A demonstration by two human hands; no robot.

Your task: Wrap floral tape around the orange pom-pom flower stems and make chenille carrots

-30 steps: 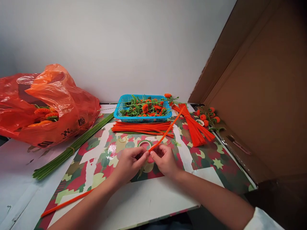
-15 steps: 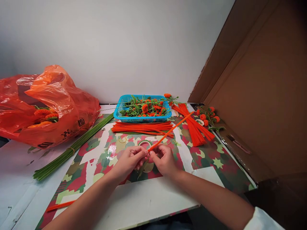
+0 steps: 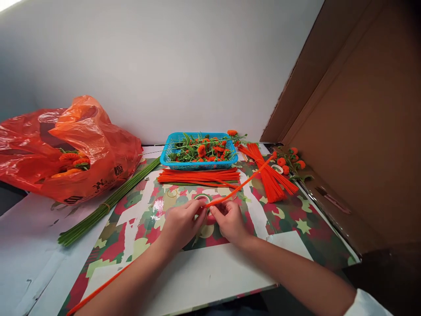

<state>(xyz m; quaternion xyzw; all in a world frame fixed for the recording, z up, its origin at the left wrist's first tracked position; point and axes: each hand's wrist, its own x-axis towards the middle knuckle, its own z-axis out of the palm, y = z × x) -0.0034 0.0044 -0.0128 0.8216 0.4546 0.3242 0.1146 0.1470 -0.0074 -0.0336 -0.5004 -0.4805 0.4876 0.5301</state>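
Note:
Both my hands meet over the patterned mat (image 3: 296,219) and pinch the near end of one orange pipe cleaner (image 3: 245,182). My left hand (image 3: 182,224) and my right hand (image 3: 230,221) touch at the fingertips, fingers closed on the stem. The pipe cleaner runs up and to the right from my fingers toward the orange bundle (image 3: 269,173). A roll of tape (image 3: 201,198) lies just beyond my fingers, partly hidden by them.
A blue basket (image 3: 171,153) of orange-and-green flowers stands at the back. A flat stack of orange pipe cleaners (image 3: 199,175) lies before it. Green stems (image 3: 108,202) lie left, beside an orange plastic bag (image 3: 69,153). Cardboard (image 3: 362,131) walls the right. A loose orange pipe cleaner (image 3: 95,292) lies near-left.
The far tip of the held pipe cleaner has swung to the right and lower. My hands stay together in nearly the same place. The camera has shifted slightly.

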